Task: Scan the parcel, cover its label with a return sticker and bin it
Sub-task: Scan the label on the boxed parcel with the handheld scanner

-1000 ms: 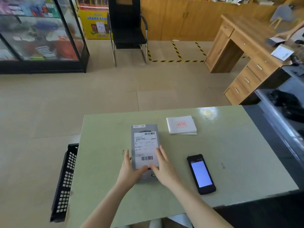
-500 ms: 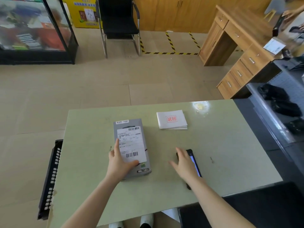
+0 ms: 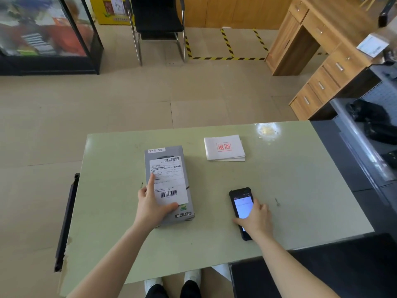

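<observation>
A grey parcel [image 3: 171, 151] lies flat on the pale green table [image 3: 300, 186], its white barcode label [image 3: 169, 179] facing up. My left hand [image 3: 150, 207] holds its near left corner, with the index finger along the left edge and the thumb on the label. The black handheld scanner [image 3: 240, 198] lies to the right with its screen lit. My right hand [image 3: 255, 220] covers its near half, fingers curled around its sides. A stack of white return stickers [image 3: 224, 148] with a red stamp sits at the back of the table, apart from both hands.
A black slatted bin [image 3: 65, 220] stands on the floor against the table's left edge. A dark counter [image 3: 354, 168] with black bags borders the right side. Beyond the table are a black chair [image 3: 159, 24], a wooden desk [image 3: 322, 61] and a glass cabinet [image 3: 47, 35].
My right hand left the parcel, moved right to the scanner and closed around it. My left hand stayed on the parcel. The view tilted down.
</observation>
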